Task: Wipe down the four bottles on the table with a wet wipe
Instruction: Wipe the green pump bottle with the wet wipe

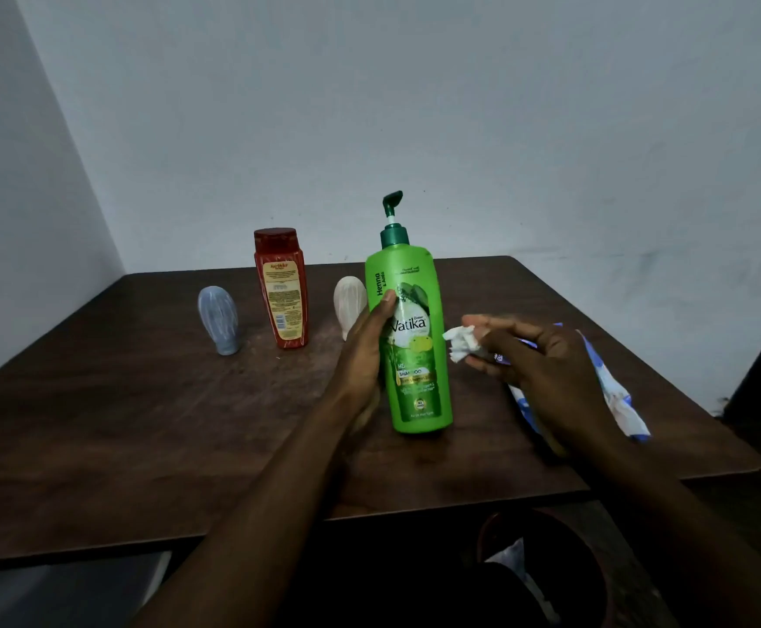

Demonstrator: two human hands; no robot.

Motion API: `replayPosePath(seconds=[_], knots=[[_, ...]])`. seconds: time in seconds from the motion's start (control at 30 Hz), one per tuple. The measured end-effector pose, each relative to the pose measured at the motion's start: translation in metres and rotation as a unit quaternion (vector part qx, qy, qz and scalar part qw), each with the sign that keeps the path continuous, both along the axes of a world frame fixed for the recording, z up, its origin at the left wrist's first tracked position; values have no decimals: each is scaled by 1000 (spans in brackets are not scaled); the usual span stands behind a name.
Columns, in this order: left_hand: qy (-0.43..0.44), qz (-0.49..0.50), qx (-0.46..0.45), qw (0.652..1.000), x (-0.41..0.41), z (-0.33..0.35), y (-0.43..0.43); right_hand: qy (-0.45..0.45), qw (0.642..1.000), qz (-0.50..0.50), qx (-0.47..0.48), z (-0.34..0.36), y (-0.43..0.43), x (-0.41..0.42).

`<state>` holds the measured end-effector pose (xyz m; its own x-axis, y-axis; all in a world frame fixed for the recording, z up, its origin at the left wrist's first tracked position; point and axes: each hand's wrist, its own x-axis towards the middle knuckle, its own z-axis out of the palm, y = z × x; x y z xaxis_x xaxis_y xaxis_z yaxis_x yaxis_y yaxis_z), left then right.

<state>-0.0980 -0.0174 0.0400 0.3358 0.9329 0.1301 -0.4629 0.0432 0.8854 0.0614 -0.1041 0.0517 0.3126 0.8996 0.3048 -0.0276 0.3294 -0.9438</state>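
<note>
A tall green pump bottle (415,337) stands upright near the middle of the dark wooden table (143,423). My left hand (365,355) grips its left side. My right hand (537,360) hovers just right of the bottle and pinches a crumpled white wet wipe (462,342), which is a little apart from the bottle. Behind stand a red bottle (281,287), a grey-blue tube-shaped bottle (219,319) on its cap at the left, and a whitish tube-shaped bottle (349,301) partly hidden by the green one.
A blue and white wipes pack (614,392) lies on the table under my right hand. A round bin (546,564) with some waste sits on the floor below the table's front edge. Pale walls close in behind and left.
</note>
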Motion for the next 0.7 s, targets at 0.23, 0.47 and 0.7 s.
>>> replayPosePath(seconds=[0.23,0.47,0.7], knots=[[39,2,6,999,1,-10,5,-54,998,-25,22,-17,-7,-2],[190,-25,111,975,-4,8,15,27,999,-9,-30,-20,-1,-9],[245,-33,146,958,-14,22,30,54,997,-8,-50,-16,26,-7]])
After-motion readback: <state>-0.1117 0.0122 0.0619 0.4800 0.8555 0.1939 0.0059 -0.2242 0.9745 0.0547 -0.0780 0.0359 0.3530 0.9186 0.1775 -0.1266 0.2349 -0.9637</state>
